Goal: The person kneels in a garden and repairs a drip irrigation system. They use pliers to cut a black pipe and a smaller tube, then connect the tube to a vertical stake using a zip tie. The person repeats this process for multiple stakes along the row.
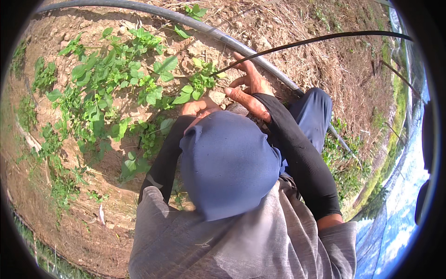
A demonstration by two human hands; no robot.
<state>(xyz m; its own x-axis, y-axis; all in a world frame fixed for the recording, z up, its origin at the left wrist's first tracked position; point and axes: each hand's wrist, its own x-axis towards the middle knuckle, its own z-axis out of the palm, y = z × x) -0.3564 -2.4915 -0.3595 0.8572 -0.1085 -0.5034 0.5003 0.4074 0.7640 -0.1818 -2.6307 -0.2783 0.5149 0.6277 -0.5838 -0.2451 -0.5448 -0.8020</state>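
Observation:
My left hand (200, 107) is low at the soil beside a small leafy green plant (200, 83). Rounded blue cloth (227, 162) covers much of it, so its grip does not show. To the right, my right hand (251, 87) has its fingers apart, the thumb pointing left toward the plant and the index finger stretched up. A thin black rod (316, 43) crosses over these fingertips, its lower end among the plant's leaves. Pale clods (216, 97) and a darker stone (237, 109) lie between my hands.
A grey pipe (200, 25) curves over the ground beyond my hands and past my blue-trousered knee (316, 111). Leafy plants (102, 88) spread over brown soil at left. Dry straw (316, 60) covers ground at right, with netting (390, 214) farther out.

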